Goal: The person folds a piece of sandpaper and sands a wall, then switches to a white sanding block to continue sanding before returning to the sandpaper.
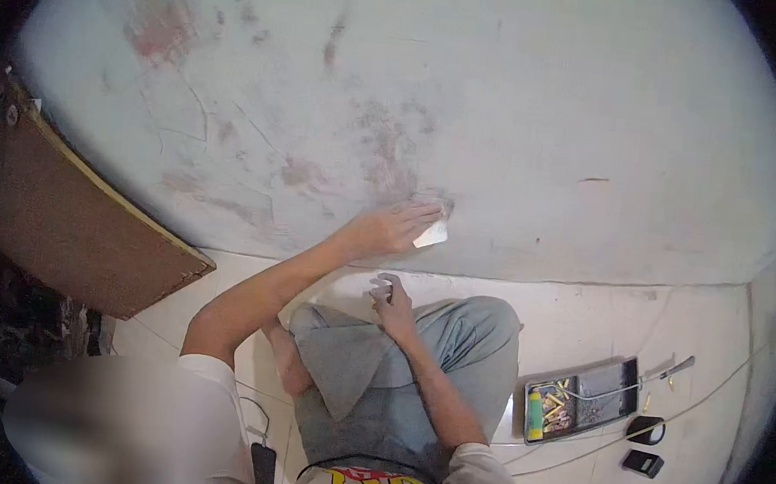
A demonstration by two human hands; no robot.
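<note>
My left hand point(393, 227) reaches up to the stained pale wall point(521, 143), its fingers pressed together over a small white flat piece point(432, 234) that lies against the surface. The fingers cover part of the piece. Reddish and dark smudges mark the wall above and left of it. Lower down, in front of my lap, my right hand point(392, 305) is raised with loosely curled fingers that stand apart, and no object shows in it.
A brown board point(93, 212) leans at the left. On the tiled floor at the right lie a black tray point(605, 419) with small yellowish pieces and a green-yellow item, a cable, and several small black boxes. A black device point(263, 465) is at bottom left.
</note>
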